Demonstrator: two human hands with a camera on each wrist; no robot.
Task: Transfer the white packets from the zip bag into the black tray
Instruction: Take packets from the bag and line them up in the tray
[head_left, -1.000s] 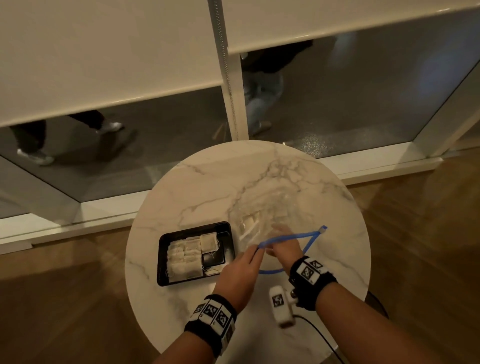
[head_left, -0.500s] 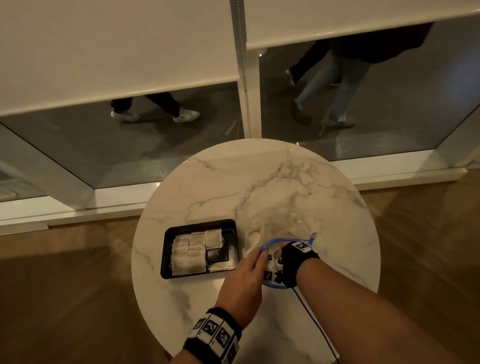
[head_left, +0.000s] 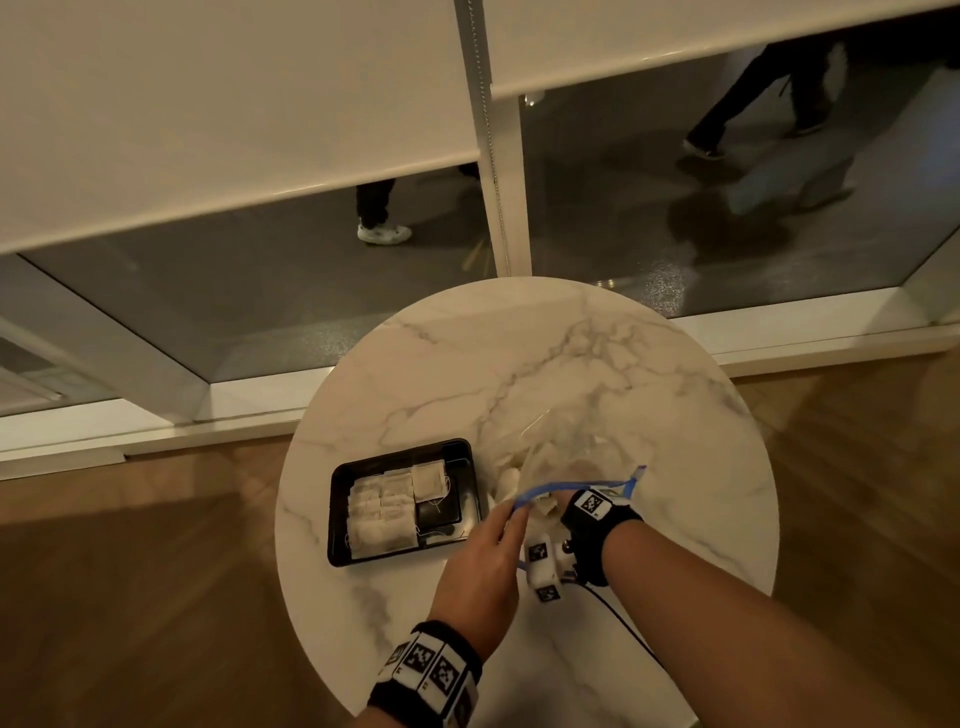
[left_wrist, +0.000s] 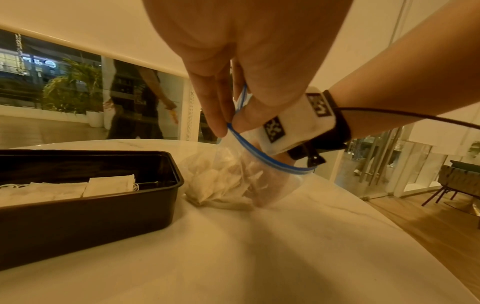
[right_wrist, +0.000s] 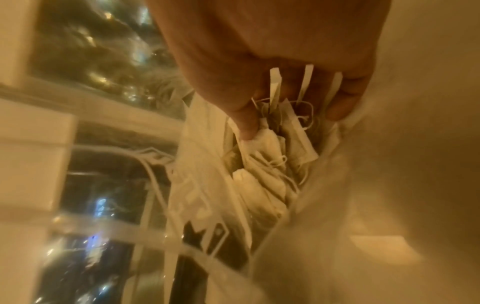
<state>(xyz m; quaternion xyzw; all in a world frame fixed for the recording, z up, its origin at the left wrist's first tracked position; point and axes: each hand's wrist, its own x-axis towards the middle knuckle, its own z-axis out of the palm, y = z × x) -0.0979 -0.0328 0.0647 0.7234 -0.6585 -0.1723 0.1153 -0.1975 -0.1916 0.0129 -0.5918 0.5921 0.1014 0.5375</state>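
A clear zip bag (head_left: 576, 447) with a blue zip rim (left_wrist: 262, 156) lies on the marble table, right of the black tray (head_left: 343, 519). My left hand (left_wrist: 228, 127) pinches the rim and lifts the mouth wide. My right hand (right_wrist: 291, 119) is inside the bag up to the wrist band (head_left: 595, 506). Its thumb and fingers (right_wrist: 246, 125) curl round a bunch of white packets (right_wrist: 270, 148), with paper tags sticking up between the fingers. More packets (left_wrist: 218, 185) lie heaped in the bag. Several white packets (head_left: 384, 514) lie flat in the tray's left part.
The round marble table (head_left: 519, 364) stands against a floor-level window (head_left: 260, 291), with wooden floor on both sides. A black cable (head_left: 623, 623) runs from my right wrist toward the table's near edge. The tray's right end (head_left: 436, 514) shows bare black.
My right hand has gone from the bag's mouth down into the bag to the wrist. My left hand has kept its hold on the blue rim.
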